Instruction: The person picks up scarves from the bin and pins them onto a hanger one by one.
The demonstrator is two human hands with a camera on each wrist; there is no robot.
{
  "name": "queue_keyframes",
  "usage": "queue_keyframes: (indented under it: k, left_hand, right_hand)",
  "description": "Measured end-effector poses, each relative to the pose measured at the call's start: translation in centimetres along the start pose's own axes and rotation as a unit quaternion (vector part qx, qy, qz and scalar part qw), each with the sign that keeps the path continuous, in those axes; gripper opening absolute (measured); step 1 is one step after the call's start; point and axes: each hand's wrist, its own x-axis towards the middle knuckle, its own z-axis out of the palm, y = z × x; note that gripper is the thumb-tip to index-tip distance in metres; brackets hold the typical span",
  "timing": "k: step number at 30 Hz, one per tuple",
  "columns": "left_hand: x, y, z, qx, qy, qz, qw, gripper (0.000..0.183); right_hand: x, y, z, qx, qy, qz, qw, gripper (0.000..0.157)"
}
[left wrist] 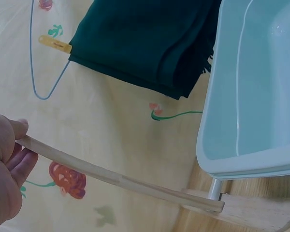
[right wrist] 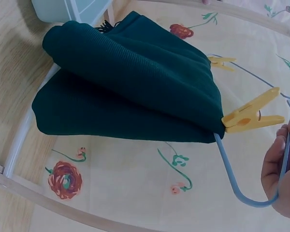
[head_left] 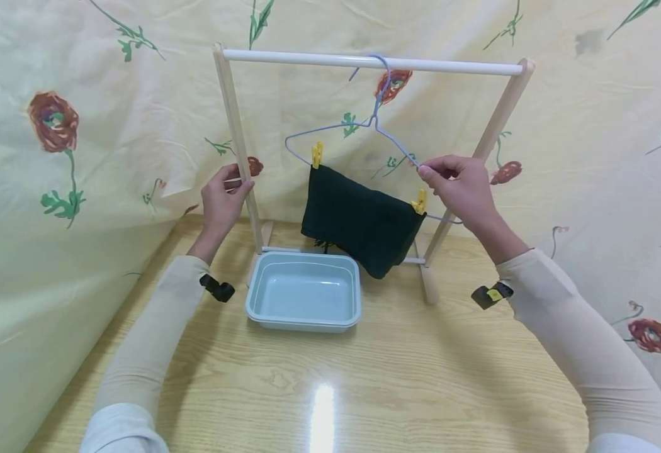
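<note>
A blue wire hanger (head_left: pixel 330 128) hangs by its hook from the white rail (head_left: pixel 296 58) of a small wooden rack, its right end tilted down. Clipped to its lower bar by two yellow clothespins (head_left: pixel 316 155) is a folded dark green scarf (head_left: pixel 359 220) with a fringe (right wrist: pixel 106 26). My right hand (head_left: pixel 466 189) pinches the hanger's sloping right arm between thumb and fingers, above the right clothespin (right wrist: pixel 253 113). With thumb and fingers my left hand (head_left: pixel 223 201) grips the rack's left wooden post (left wrist: pixel 101 173).
A light blue plastic basin (head_left: pixel 303 325) stands on the wood-grain table (head_left: pixel 240 390), in front of the rack's left foot. Behind the rack's right post (head_left: pixel 503 116) and all around hangs a flowered cloth backdrop (head_left: pixel 149 126). The rack's right foot (head_left: pixel 429 286) points forward.
</note>
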Motion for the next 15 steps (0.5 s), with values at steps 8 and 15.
queue_keyframes:
  k: [8, 15]
  left_hand:
    - [0.02, 0.00, 0.11, 0.005, -0.003, 0.005, 1.0000, 0.036]
    - [0.00, 0.17, 0.00, 0.003, -0.002, -0.004, 1.0000, 0.036]
  right_hand:
    - [-0.04, 0.13, -0.36, 0.009, -0.030, 0.002, 1.000, 0.032]
    - [-0.37, 0.45, -0.48, 0.009, -0.045, 0.005, 0.999, 0.033]
